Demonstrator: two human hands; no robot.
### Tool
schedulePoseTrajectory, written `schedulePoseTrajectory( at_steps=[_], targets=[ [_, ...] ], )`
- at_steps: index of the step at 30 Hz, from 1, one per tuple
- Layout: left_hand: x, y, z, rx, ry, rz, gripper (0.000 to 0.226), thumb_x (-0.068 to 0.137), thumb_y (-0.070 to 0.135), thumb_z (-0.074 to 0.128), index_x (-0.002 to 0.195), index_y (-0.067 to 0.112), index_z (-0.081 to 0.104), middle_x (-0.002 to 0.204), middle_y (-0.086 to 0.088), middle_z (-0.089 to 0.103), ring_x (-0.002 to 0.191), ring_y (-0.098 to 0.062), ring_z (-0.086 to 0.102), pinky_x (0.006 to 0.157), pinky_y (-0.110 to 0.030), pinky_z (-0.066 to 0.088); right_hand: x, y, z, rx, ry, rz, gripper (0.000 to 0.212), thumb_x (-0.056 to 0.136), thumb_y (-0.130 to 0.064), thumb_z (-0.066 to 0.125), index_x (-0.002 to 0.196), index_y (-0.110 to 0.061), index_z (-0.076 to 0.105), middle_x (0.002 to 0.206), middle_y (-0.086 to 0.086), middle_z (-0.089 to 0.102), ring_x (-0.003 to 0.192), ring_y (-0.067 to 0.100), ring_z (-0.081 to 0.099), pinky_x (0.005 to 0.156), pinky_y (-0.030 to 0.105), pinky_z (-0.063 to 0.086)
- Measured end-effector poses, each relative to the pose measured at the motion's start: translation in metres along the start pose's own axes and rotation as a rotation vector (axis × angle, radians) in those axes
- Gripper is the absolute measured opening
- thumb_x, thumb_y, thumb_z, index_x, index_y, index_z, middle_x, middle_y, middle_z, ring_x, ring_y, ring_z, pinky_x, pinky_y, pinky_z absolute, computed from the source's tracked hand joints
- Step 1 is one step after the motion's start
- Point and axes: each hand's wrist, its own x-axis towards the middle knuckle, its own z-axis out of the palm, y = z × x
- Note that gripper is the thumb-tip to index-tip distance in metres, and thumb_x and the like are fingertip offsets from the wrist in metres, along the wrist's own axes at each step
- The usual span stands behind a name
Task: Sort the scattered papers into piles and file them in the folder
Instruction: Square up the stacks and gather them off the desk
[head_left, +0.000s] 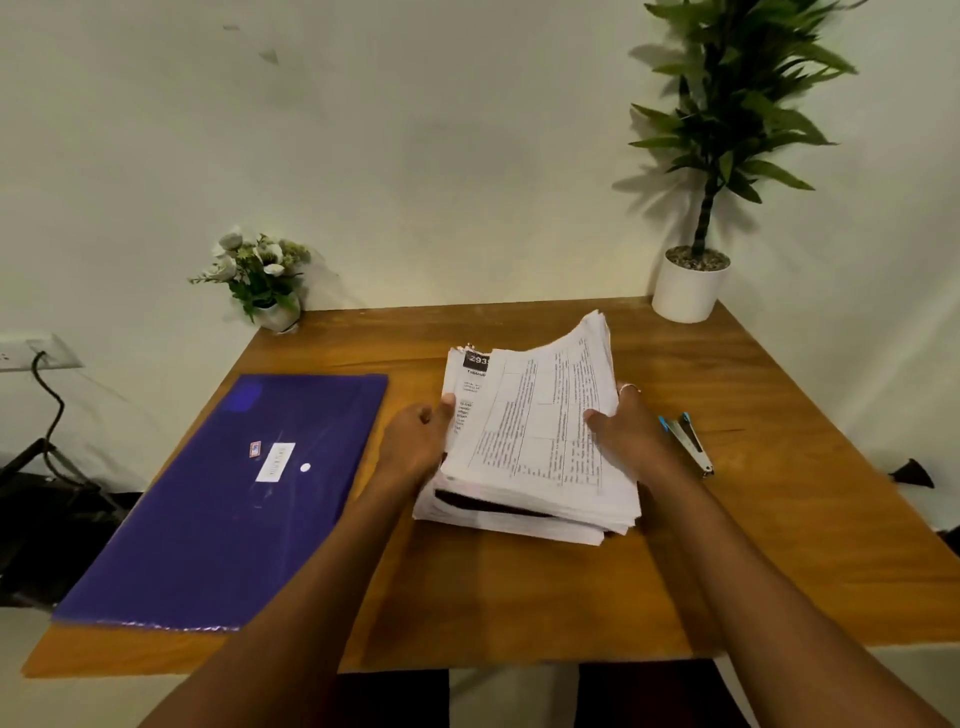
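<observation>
**Now: both hands on the paper stack**

Here we see the left hand (415, 447) gripping the left edge of the stack of papers (540, 452), its thumb lying on the top sheets and its fingers curled under them. The right hand (631, 436) holds the opposite edge the same way, thumb pressed on the printed page and fingers tucked behind; a ring (627, 387) shows on one finger. Between the two hands the upper sheets bow upward, and their far right corner stands lifted off the rest. The lower part of the stack lies flat on the wooden table (519, 597), its edges uneven, with a dark sheet showing in its near side.

Just right of the stack, beside the right hand, lies a small blue-handled tool (688, 441); it may be a staple remover, but blur keeps us from telling. Left of the stack, near yet apart from it, the purple folder (223, 499) lies closed and flat, a white label on its cover.

Beyond the stack to the right, a potted plant (688, 288) in a white pot stands at the table's far corner. Beyond it to the left, a small vase of white flowers (260, 275) sits at the other far corner against the wall. Far left of the stack, off the table, a cable (52, 410) hangs from a wall socket (31, 353).
</observation>
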Motion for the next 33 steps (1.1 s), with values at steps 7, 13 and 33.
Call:
schedulePoseTrajectory(
  at_steps=[7, 13, 33],
  targets=[
    [0.027, 0.004, 0.019, 0.144, -0.036, -0.021, 0.027, 0.100, 0.046, 0.059, 0.102, 0.020, 0.061, 0.094, 0.008, 0.065, 0.073, -0.003, 0.058, 0.054, -0.017, 0.039, 0.023, 0.026, 0.033, -0.401, 0.106, -0.099, 0.086, 0.096, -0.042, 0.066, 0.161, -0.018, 0.016, 0.160, 0.008, 0.033, 0.148, 0.033, 0.023, 0.118, 0.051, 0.025],
    [0.045, 0.003, 0.018, 0.143, -0.106, -0.097, 0.038, 0.095, 0.046, 0.067, 0.119, 0.017, 0.069, 0.109, -0.001, 0.075, 0.091, -0.022, 0.071, 0.073, -0.034, 0.058, 0.017, 0.018, 0.048, -0.219, -0.027, -0.159, 0.115, 0.089, -0.037, 0.077, 0.161, -0.024, -0.012, 0.165, 0.002, 0.028, 0.153, 0.029, 0.017, 0.123, 0.054, 0.022],
    [-0.018, -0.021, 0.021, -0.393, -0.006, 0.142, 0.044, 0.098, 0.026, 0.067, 0.137, 0.013, 0.054, 0.124, 0.004, 0.070, 0.112, -0.009, 0.069, 0.087, -0.026, 0.060, 0.007, 0.019, 0.001, 0.479, -0.202, 0.100, 0.109, 0.071, -0.029, 0.091, 0.159, -0.018, 0.028, 0.147, 0.002, 0.056, 0.127, 0.027, 0.061, 0.094, 0.044, 0.054]
  ],
)
